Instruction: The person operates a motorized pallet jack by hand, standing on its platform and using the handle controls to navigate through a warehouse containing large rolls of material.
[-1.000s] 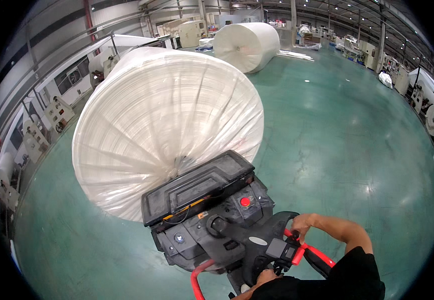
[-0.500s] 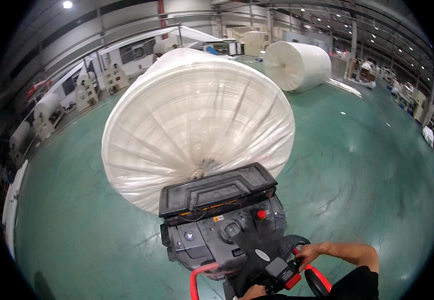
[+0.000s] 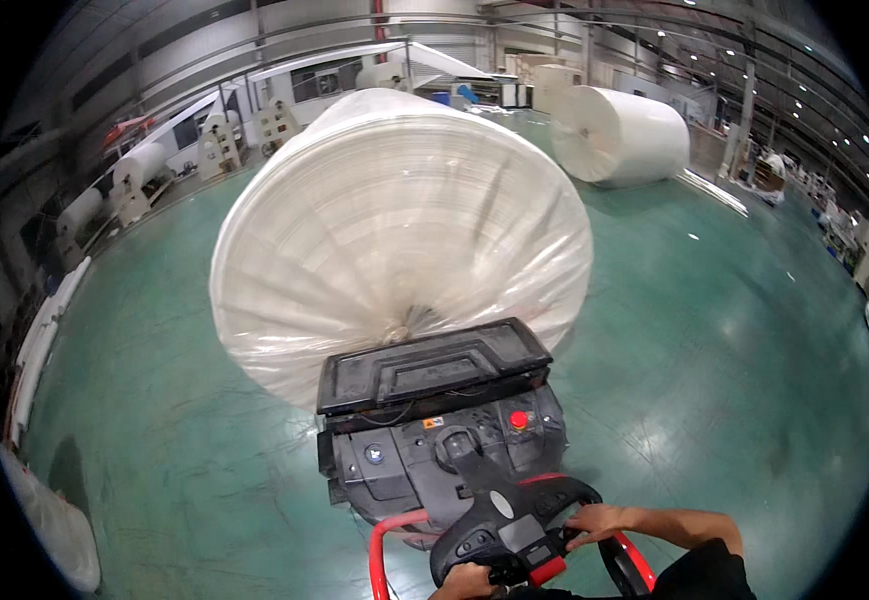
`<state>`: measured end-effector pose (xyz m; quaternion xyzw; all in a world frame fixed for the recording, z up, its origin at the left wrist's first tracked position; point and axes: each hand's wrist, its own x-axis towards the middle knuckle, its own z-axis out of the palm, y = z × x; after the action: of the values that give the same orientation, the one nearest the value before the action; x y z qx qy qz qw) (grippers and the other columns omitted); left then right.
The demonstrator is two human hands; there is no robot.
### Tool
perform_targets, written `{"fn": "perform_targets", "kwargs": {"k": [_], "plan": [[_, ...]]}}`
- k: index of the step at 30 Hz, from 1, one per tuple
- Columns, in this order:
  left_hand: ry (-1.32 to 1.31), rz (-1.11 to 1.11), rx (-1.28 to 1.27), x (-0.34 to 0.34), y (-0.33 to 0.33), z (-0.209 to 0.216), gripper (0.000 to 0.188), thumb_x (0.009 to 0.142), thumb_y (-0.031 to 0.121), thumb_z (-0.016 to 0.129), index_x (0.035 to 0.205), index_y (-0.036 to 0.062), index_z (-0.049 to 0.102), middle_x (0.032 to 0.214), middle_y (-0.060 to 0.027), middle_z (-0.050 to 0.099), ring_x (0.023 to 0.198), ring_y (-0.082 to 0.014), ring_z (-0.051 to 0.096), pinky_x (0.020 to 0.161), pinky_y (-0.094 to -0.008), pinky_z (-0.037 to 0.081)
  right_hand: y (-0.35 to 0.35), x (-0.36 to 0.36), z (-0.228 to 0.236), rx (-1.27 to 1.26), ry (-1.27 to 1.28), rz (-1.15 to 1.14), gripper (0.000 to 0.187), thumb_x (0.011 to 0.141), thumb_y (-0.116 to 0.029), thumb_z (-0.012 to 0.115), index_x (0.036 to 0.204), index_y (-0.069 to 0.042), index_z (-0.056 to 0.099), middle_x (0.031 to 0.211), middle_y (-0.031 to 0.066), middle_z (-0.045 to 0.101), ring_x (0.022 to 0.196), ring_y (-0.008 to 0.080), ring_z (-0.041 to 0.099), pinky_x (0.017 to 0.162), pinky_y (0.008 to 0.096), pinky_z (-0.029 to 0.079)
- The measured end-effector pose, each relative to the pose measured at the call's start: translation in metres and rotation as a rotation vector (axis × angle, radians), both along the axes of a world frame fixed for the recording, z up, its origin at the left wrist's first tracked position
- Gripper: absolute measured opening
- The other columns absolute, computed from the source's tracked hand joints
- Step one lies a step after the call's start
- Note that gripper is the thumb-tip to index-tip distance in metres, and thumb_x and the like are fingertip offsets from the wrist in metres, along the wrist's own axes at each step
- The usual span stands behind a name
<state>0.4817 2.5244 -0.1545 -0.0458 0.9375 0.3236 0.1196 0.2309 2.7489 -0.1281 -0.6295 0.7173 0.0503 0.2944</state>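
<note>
My left hand [image 3: 467, 582] is closed round the left grip of a black tiller head [image 3: 500, 505], at the lower edge of the view. On the tiller's right side, my right hand [image 3: 595, 522] has its fingers curled over the other grip. The tiller belongs to a grey and black electric pallet truck [image 3: 375, 480] with a red stop button [image 3: 519, 420]. Beyond its black top cover [image 3: 435, 365] lies a huge white roll [image 3: 395, 220] in clear plastic film, its round end facing me. The cover hides the lower part of that end. Red side bars [image 3: 379, 560] flank the tiller.
Another large white roll [image 3: 625, 137] lies on the green floor [image 3: 715, 400] at the far right. Machines with smaller rolls [image 3: 140, 165] line the far left wall. Long white tubes [image 3: 40, 350] lie at the left edge, near a film-wrapped object [image 3: 55, 525].
The hall and the far roll have shifted right in view. The tiller head has swung slightly left, my hands with it. More of my left hand shows, and the film-wrapped object has appeared at lower left.
</note>
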Motion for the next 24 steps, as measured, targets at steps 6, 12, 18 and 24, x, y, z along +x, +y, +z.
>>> {"fn": "perform_targets", "kwargs": {"k": [6,12,18,24], "plan": [[0.029,0.293,-0.121,-0.009,0.009,-0.04,0.032,0.066,0.035,0.064,0.082,0.0079,0.069,0.085,-0.0172,0.066,0.081,-0.0327,0.064,0.075,-0.0422,0.051,-0.023,-0.006,-0.037,-0.192,0.03,-0.151,0.056,0.09,-0.056,0.04,0.085,-0.002,0.055,0.075,0.0212,0.058,0.073,0.0419,0.056,0.06,0.0493,0.042],[-0.021,0.371,-0.304,-0.017,-0.004,-0.127,0.039,0.061,0.037,0.064,0.084,0.0063,0.071,0.092,-0.0193,0.066,0.087,-0.0344,0.064,0.079,-0.0425,0.05,-0.014,-0.007,-0.063,-0.444,0.026,-0.035,0.056,0.089,-0.058,0.04,0.078,-0.005,0.052,0.066,0.0191,0.056,0.068,0.0419,0.056,0.057,0.0491,0.042],[0.056,0.459,-0.244,-0.003,-0.008,-0.088,0.042,0.066,0.041,0.062,0.085,0.0044,0.069,0.091,-0.0195,0.066,0.089,-0.0335,0.064,0.077,-0.0426,0.05,-0.025,0.019,-0.069,-0.717,0.139,-0.067,0.049,0.088,-0.053,0.045,0.071,-0.009,0.058,0.057,0.0147,0.055,0.055,0.0349,0.058,0.046,0.0452,0.041],[0.064,0.294,-0.4,-0.005,-0.039,-0.142,0.041,0.063,0.044,0.059,0.095,0.0203,0.068,0.077,-0.0129,0.068,0.074,-0.0303,0.067,0.065,-0.0433,0.052,-0.028,0.05,-0.069,-0.652,0.258,-0.274,0.047,0.088,-0.051,0.045,0.073,-0.012,0.066,0.061,0.0131,0.061,0.056,0.0302,0.062,0.045,0.0396,0.045]]}}
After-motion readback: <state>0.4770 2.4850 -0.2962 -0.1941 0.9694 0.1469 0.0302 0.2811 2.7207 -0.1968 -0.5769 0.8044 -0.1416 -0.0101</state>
